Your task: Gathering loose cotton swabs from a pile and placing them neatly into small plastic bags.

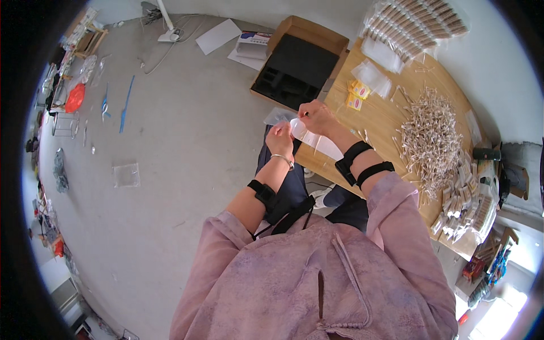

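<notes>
My left hand (280, 140) is raised just off the table's near left corner, its fingers pinched at a clear plastic bag (277, 115). Close beside it, my right hand (318, 118) is closed with the fingers curled in; what it grips is too small to make out. A white sheet (322, 144) lies along the table edge, partly under my right hand and forearm. On the wooden table (368, 133) to the right is a large heap of loose cotton swabs (432, 133). A few stray swabs (362, 136) lie near my right wrist.
Yellow small packets (357, 93) and clear bags (371, 78) lie farther back, before rows of packed swabs (413, 25). More swab packs (467, 201) fill the near right corner. An open cardboard box (341, 42) with black foam adjoins the table. A plastic bag (126, 175) lies on the floor.
</notes>
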Available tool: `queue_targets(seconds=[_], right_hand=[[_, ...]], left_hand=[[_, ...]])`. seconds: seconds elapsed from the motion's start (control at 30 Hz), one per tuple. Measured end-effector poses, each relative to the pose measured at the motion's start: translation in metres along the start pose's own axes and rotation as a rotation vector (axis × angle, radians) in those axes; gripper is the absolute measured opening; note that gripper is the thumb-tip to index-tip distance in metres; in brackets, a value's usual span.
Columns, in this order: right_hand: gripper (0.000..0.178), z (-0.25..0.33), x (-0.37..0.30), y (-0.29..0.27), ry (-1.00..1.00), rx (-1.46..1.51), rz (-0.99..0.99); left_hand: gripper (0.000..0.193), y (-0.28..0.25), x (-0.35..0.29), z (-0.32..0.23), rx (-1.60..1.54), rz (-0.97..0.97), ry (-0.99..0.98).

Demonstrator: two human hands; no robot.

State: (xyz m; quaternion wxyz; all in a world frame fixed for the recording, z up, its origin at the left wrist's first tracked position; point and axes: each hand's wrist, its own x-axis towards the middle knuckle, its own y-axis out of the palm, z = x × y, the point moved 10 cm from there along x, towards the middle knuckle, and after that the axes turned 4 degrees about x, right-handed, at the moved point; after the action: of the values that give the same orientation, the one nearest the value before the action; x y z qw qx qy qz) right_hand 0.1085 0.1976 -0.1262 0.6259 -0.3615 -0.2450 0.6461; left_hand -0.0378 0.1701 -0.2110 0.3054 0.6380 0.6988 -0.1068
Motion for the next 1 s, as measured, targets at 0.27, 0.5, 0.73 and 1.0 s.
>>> queue_targets(seconds=[0.27, 0.5, 0.73, 1.0], right_hand=[[0.017, -0.006, -0.006, -0.012, -0.039, 0.049, -0.204], [0.024, -0.012, -0.007, -0.002, -0.038, -0.173, -0.087], [0.023, -0.016, -0.013, 0.001, -0.041, -0.110, -0.040], [0.021, -0.018, -0.027, -0.015, -0.012, -0.166, -0.063]], left_hand=[[0.025, 0.009, -0.015, -0.002, 0.100, 0.052, 0.038], [0.024, 0.018, -0.017, 0.008, 0.223, 0.162, 0.034], [0.025, 0.005, -0.021, 0.009, 0.150, 0.116, 0.046], [0.027, 0.012, -0.022, 0.001, 0.379, 0.142, 0.137]])
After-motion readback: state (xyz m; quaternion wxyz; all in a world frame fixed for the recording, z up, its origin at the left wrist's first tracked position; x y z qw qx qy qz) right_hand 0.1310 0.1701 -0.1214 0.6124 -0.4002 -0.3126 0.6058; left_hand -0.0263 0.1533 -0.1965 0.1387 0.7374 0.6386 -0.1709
